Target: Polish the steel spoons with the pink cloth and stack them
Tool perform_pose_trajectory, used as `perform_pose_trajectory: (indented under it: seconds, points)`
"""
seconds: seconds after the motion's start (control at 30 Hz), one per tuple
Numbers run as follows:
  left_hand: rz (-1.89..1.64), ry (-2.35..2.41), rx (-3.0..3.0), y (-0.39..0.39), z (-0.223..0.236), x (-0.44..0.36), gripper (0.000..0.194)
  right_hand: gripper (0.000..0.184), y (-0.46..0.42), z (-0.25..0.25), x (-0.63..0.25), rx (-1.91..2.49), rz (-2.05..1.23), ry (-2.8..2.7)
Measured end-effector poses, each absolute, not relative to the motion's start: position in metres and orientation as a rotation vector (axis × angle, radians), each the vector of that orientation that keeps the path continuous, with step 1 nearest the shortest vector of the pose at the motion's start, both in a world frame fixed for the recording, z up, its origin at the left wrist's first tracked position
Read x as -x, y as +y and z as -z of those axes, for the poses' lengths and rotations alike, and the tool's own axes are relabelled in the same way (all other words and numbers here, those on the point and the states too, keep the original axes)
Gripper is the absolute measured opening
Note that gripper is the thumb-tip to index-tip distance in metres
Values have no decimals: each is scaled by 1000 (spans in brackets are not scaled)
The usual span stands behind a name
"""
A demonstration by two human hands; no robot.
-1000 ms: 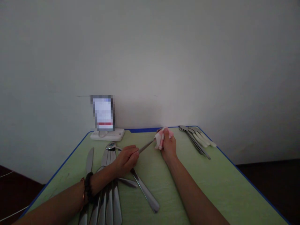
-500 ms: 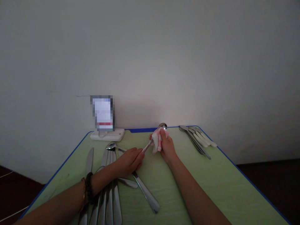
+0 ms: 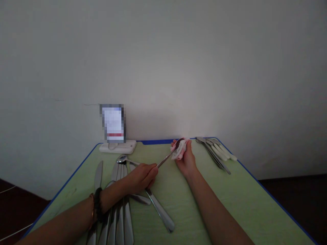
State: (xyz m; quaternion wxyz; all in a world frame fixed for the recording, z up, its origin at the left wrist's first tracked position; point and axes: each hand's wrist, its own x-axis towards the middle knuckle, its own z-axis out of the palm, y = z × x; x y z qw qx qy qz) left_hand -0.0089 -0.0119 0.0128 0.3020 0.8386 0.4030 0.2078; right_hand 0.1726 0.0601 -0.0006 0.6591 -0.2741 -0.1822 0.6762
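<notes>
My left hand (image 3: 143, 176) is closed round the handle of a metal spoon (image 3: 165, 159), which slants up and to the right. The spoon's bowl rests against a pink and white cloth (image 3: 181, 149) in my right hand (image 3: 187, 158), whose fingers cup the cloth from below and behind. Under my left forearm lie several table knives (image 3: 120, 221), partly hidden by it. Another spoon (image 3: 122, 159) lies by their far ends, its handle running under my left hand. A knife (image 3: 160, 211) sticks out from beneath that hand toward the lower right.
Several metal utensils (image 3: 216, 160) lie at the far right, beside several white-handled ones (image 3: 221, 152). A screen (image 3: 114, 124), blurred out, stands on a white base (image 3: 117, 147) at the back left. The green table (image 3: 219, 197) has a blue edge and meets a pale wall (image 3: 163, 68).
The cloth first covered the spoon's bowl, then slid down the neck and bared it. Now my right hand has opened up the cloth, and the bowl lies against it. My left hand shifted slightly right.
</notes>
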Motion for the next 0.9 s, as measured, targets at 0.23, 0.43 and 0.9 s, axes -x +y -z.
perform_pose_trajectory:
  seconds: [0.23,0.43,0.9]
  points:
    - [-539,1119,-2208,-10,-13,7,43,35,55,0,-167,565,-1761,-483]
    - [-527,1126,-2189,-11,-15,7,44,35,57,4,-167,554,-1661,-506]
    - [-489,1120,-2269,-12,-16,7,42,30,61,4,-169,584,-1576,-492]
